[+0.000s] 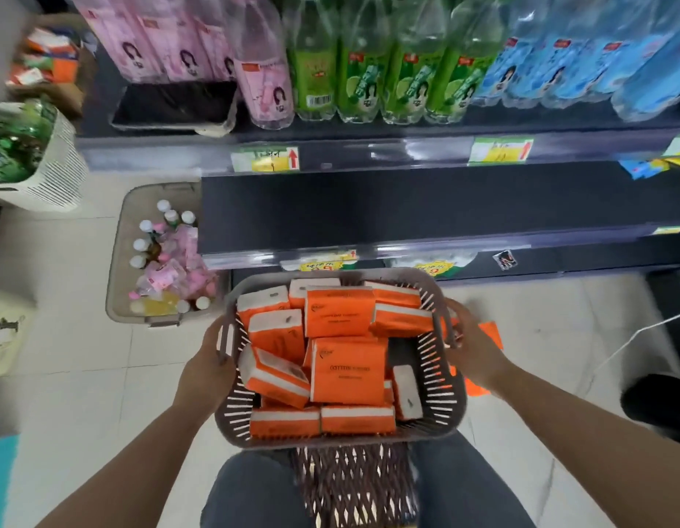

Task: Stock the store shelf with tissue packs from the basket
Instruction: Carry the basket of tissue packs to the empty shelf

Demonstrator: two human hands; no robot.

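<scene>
A brown slatted basket (441,398) full of orange-and-white tissue packs (346,371) is held in front of my knees. My left hand (211,362) grips its left rim and my right hand (472,346) grips its right rim. Beyond the basket lies a dark bare shelf (407,203) with price tags along its front rail. Another orange pack (491,333) lies on the floor behind my right hand.
Above the bare shelf stand pink, green (361,62) and blue bottles. A beige bin of small bottles (159,261) sits on the floor to the left, a white basket of green bottles (33,158) further left. A second dark basket (353,485) rests between my knees.
</scene>
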